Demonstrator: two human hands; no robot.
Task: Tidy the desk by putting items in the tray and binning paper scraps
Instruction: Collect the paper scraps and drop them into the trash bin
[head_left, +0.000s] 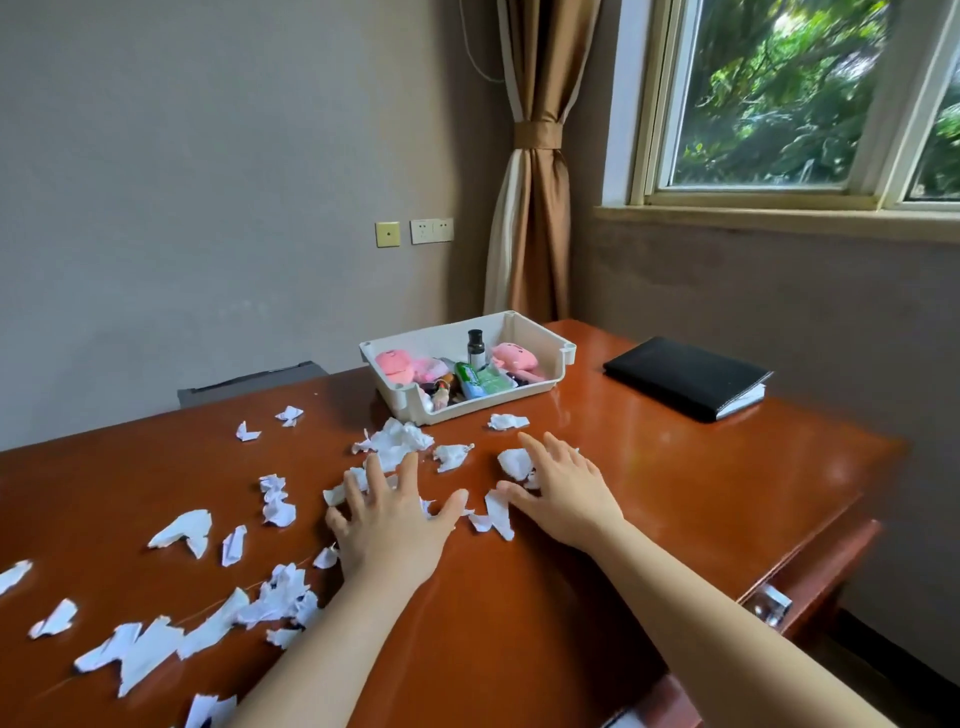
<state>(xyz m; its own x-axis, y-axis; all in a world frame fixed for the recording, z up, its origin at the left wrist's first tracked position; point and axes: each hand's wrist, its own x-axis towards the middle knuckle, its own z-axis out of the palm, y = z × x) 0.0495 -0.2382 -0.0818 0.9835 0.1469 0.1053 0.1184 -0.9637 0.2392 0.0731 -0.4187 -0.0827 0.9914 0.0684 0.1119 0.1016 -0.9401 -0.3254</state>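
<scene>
White paper scraps (400, 441) under both spread hands

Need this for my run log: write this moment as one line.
left hand: open over paper scraps | right hand: open, touching scraps | tray: partly filled | black notebook: outside tray

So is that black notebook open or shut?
Shut: the black notebook lies flat on the desk, cover closed over its pages.

An office-like room is suggested by a wooden counter (649, 467), notebook (685, 376), wall sockets (431, 230) and curtained window (779, 104).
</scene>
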